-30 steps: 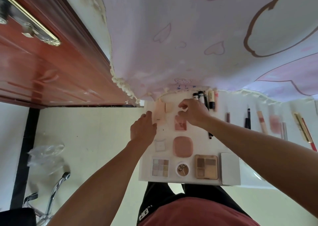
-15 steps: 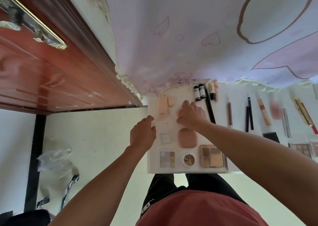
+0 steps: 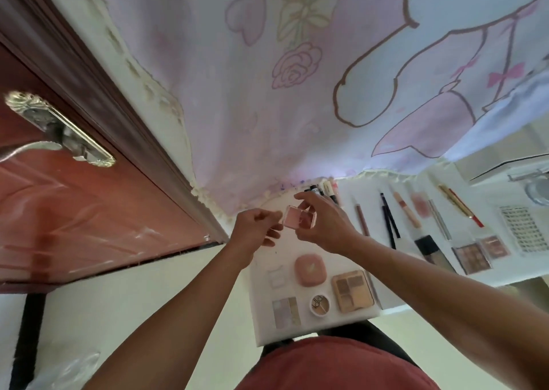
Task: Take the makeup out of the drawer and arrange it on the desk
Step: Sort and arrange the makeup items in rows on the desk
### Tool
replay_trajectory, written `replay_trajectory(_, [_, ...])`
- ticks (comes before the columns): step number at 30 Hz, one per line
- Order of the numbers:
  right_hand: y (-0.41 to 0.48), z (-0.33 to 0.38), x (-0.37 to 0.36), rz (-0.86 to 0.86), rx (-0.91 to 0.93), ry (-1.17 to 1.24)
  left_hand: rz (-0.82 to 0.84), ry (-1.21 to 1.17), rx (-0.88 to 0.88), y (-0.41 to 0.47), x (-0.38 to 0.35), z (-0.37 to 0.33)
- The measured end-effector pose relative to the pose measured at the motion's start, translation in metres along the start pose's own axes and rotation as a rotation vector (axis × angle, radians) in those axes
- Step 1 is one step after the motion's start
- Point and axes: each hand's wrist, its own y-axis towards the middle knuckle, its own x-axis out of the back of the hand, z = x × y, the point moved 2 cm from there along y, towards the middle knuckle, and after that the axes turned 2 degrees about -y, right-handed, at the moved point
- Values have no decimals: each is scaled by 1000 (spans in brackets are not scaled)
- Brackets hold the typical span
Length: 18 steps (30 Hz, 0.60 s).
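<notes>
A large pink cartoon-printed cloth (image 3: 297, 77) is hanging behind the work area and filling most of the head view. To its left a red-brown door (image 3: 74, 205) with a metal lever handle (image 3: 56, 134) is standing closed. The white desk (image 3: 416, 199) is running off to the right, carrying a row of slim pencils and tubes (image 3: 389, 220), a black-capped foundation bottle (image 3: 427, 247) and two small palettes (image 3: 472, 257) near its front edge.

The white drawer (image 3: 261, 309) is lying pulled out below the hands. Inside it, a tan eyeshadow palette (image 3: 352, 291) is sitting at the right, a pink rounded compact (image 3: 310, 270) beside it toward the left, a pale six-pan palette (image 3: 285, 312) at the near left, a round pot (image 3: 320, 305) between the two palettes, and a small clear case (image 3: 276, 276) above the pale palette.

The right hand (image 3: 323, 226) is gripping a small pink blush compact (image 3: 300, 217), fingers closed on its edges, holding it lifted above the far end of the drawer. The left hand (image 3: 252, 232) is hovering just beside the compact with fingers curled and holding nothing; whether a fingertip is touching the compact's left edge cannot be determined.
</notes>
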Motion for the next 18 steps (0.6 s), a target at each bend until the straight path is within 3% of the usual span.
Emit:
replay_trajectory(8, [-9,9,15,-54,21,115,97,-55,0,-3,-5,-25])
replay_trajectory(14, [-8,13,50,50,-249,771,115,-121,-85,-9,-1,-54])
replay_trajectory(18, [0,23,77,73,-267,911,211,-266,-164,-16,-3,-86])
